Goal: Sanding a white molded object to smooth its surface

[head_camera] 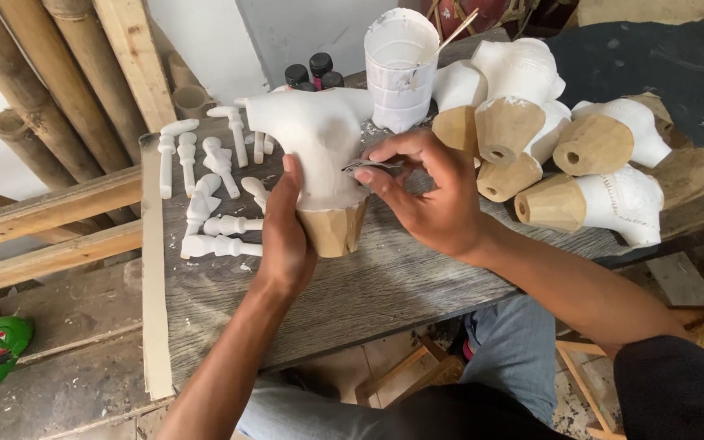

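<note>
on the grey weathered wooden tabletop (385, 285), near its middle, stands a white-coated carved wooden torso-shaped figure with a bare tan conical base (323, 155), upright and steadied by both hands. the left hand (285, 236) is wrapped around its lower left side where white coating meets bare wood, thumb up along the body, gripping it. the right hand (429, 191) pinches a small dark scrap of abrasive sheet (372, 167) between fingertips and thumb, pressed against the figure's right flank. solid wood like this likely feels stiff and moderately light; the chalky white coat looks dry and dusty, so somewhat slippery and easy to scuff, while the bare base should offer the surest hold. to the right lies a heap of similar white-and-tan carved figures (580, 155); to the left, small white turned wooden pieces (213, 195); behind, a white paint-caked cup (401, 69) and dark-capped bottles (315, 72).
</note>
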